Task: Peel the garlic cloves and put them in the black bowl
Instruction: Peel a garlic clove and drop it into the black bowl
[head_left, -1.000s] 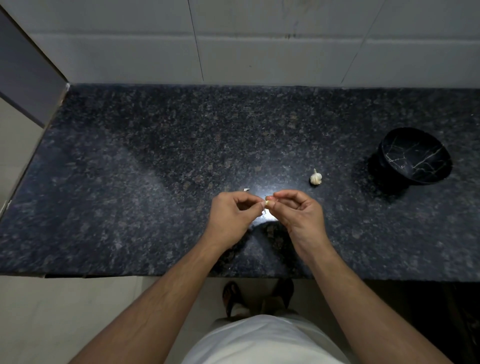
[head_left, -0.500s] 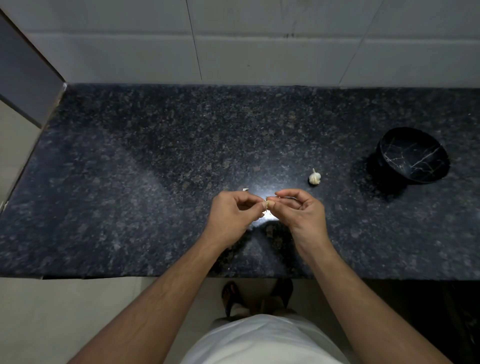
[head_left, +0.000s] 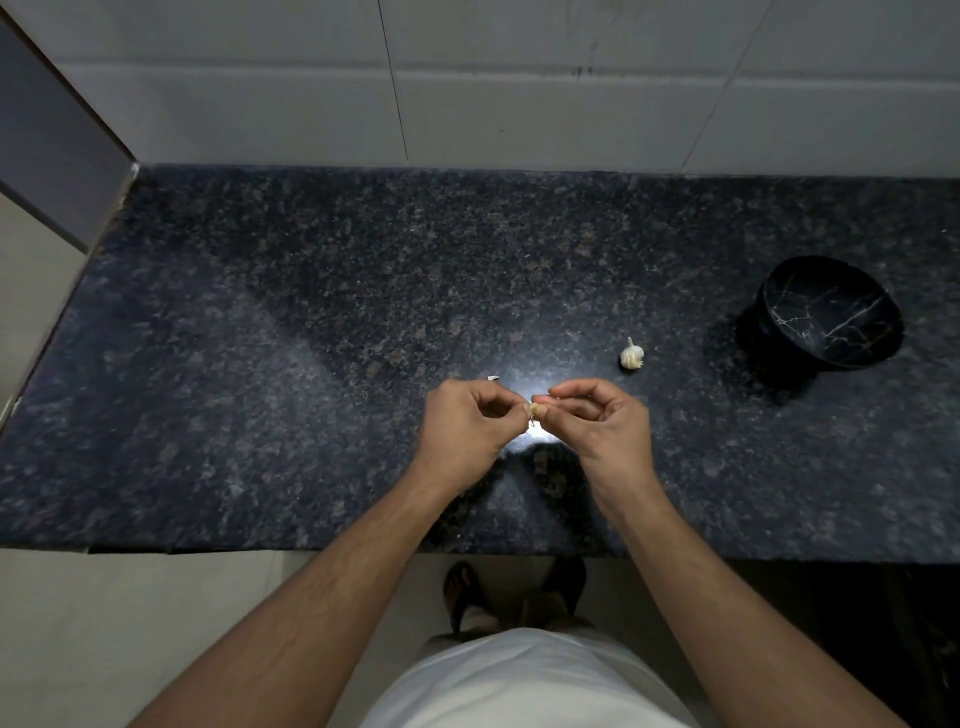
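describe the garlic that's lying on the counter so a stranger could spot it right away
Start at the dark speckled granite counter and find the black marbled bowl at its right. Left of the bowl, apart from it, sits a small white garlic bulb. Unlike the pale garlic clove pinched between both hands, nothing touches it.

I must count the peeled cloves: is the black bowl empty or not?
Empty: the black bowl shows only its veined inside, no cloves.
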